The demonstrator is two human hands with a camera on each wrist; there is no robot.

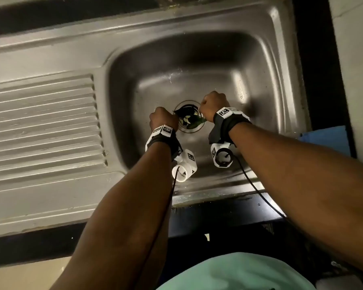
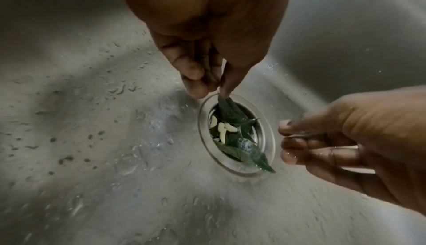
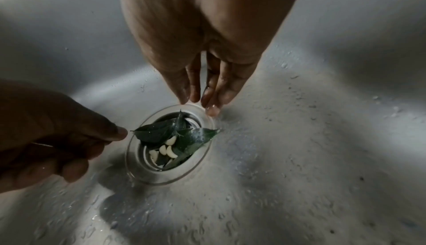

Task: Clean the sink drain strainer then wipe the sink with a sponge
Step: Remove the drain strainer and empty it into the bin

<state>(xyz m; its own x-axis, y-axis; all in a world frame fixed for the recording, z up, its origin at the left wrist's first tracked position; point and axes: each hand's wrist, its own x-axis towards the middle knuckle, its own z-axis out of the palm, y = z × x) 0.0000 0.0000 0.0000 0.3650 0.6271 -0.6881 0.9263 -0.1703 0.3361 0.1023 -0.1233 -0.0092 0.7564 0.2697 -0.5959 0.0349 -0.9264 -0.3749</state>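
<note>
The round metal drain strainer (image 1: 188, 130) (image 2: 242, 171) (image 3: 161, 180) sits in the floor of the steel sink (image 1: 197, 65). It holds dark green leaves (image 2: 230, 112) (image 3: 154, 132) and small white scraps (image 2: 222, 130) (image 3: 169, 151). My left hand (image 1: 164, 119) (image 2: 212, 90) (image 3: 110, 139) is at the strainer's left edge and pinches the tip of one leaf. My right hand (image 1: 215, 104) (image 2: 288, 139) (image 3: 200, 103) is at the opposite edge. Its fingertips reach down to the rim and hold nothing.
A ribbed drainboard (image 1: 42, 122) lies left of the basin. Water drops speckle the sink floor (image 2: 92, 139). A blue object (image 1: 327, 139) shows at the right, past the sink's rim. The dark counter edge (image 1: 228, 208) runs along the near side.
</note>
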